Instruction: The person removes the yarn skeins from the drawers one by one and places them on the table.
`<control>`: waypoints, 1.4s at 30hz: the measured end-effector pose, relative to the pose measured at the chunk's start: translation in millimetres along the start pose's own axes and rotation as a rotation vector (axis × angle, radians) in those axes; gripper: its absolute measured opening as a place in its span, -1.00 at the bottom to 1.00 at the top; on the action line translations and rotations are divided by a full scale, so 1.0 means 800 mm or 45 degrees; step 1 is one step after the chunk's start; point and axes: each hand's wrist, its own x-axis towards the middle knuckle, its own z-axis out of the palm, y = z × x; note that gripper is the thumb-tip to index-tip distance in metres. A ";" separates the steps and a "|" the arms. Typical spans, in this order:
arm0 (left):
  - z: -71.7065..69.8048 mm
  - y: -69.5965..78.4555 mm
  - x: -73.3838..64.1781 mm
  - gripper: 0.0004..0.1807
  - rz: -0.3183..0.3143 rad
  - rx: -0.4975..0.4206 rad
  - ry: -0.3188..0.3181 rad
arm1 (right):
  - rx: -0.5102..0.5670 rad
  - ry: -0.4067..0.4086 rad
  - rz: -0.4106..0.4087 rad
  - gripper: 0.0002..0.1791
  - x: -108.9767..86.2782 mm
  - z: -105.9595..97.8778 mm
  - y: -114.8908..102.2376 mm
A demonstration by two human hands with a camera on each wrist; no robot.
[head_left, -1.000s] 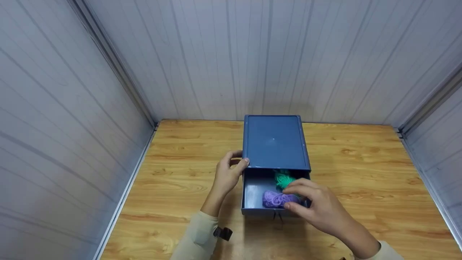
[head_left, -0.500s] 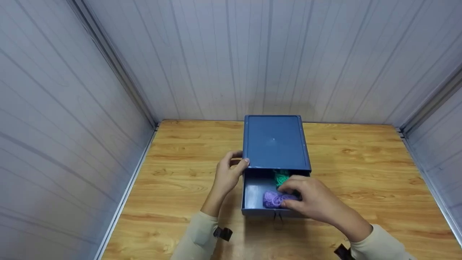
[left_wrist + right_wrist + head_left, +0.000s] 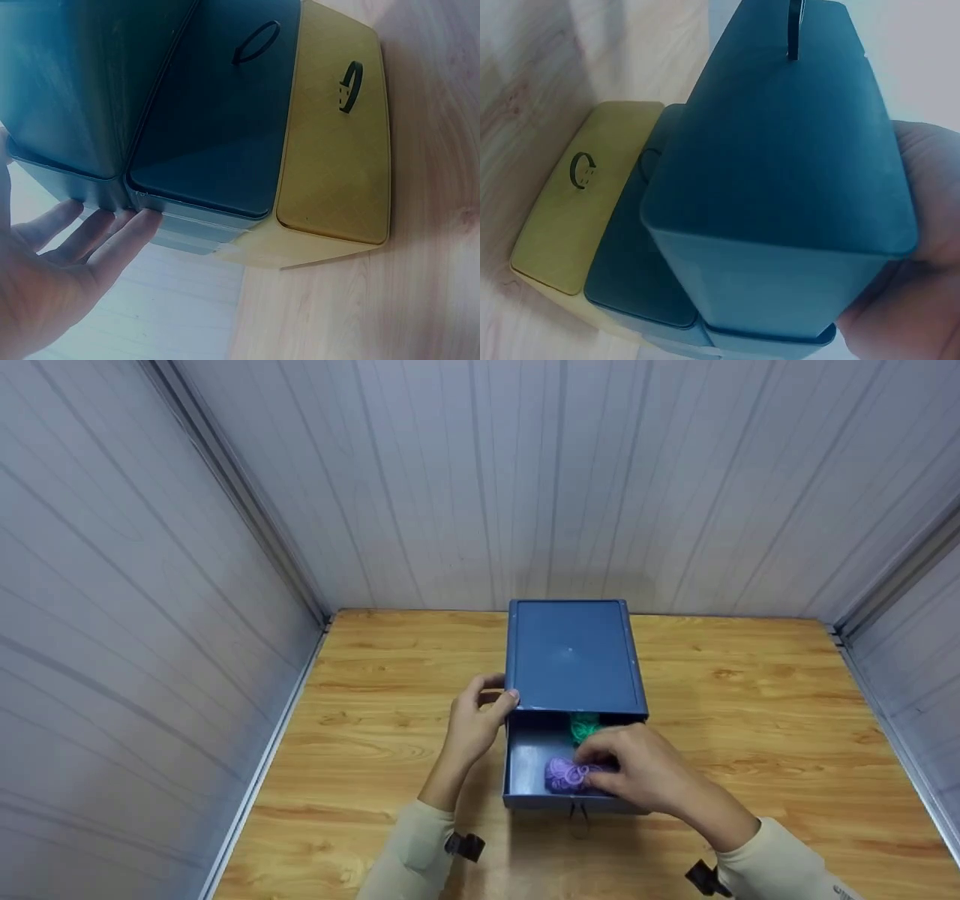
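Observation:
A blue drawer cabinet (image 3: 574, 667) stands on the wooden table with its top drawer (image 3: 529, 754) pulled out. Inside lie a bundle of purple yarn (image 3: 562, 775) near the front and green yarn (image 3: 583, 727) farther back, partly under the cabinet top. My right hand (image 3: 646, 769) reaches into the drawer and pinches the purple yarn, covering its right end. At the cabinet's front left corner, my left hand (image 3: 471, 727) rests its thumb on the top edge. In the left wrist view its fingertips (image 3: 146, 219) touch the side wall. The pulled-out drawer hides the yarn in both wrist views.
Beneath the pulled-out drawer are a closed blue drawer (image 3: 217, 120) and a closed yellow drawer (image 3: 337, 142), each with a black loop handle. Pale panel walls (image 3: 480, 480) border the wooden table (image 3: 390, 712) at the back and both sides.
My right hand has moved left and deeper into the drawer, its fingers closing over the purple yarn. The left hand, the cabinet and the drawer stay where they were.

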 end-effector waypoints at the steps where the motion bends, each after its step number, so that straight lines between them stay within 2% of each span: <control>1: 0.000 0.000 0.000 -0.55 0.001 -0.001 -0.001 | 0.011 0.013 -0.008 -0.84 0.000 0.000 0.002; 7: 0.000 0.001 0.001 -0.56 0.004 -0.007 0.009 | 0.112 0.040 -0.025 -0.80 -0.001 -0.001 0.008; 18: 0.000 0.001 -0.001 -0.55 0.017 -0.008 0.010 | 0.175 0.112 -0.046 -0.74 -0.007 -0.008 0.005; 24: 0.000 0.001 -0.001 -0.53 0.008 -0.014 0.010 | 0.229 0.194 -0.096 -0.69 -0.012 -0.013 0.003; 30: 0.000 0.001 -0.002 -0.53 -0.001 -0.004 -0.002 | 0.267 0.251 -0.132 -0.74 -0.017 -0.026 0.001; 36: 0.000 0.001 -0.001 -0.53 0.003 0.001 -0.011 | 0.237 0.298 -0.104 -0.74 -0.024 -0.050 0.001; 42: 0.000 0.002 0.000 -0.53 0.007 -0.001 -0.008 | 0.181 0.365 -0.025 -0.68 -0.037 -0.071 0.008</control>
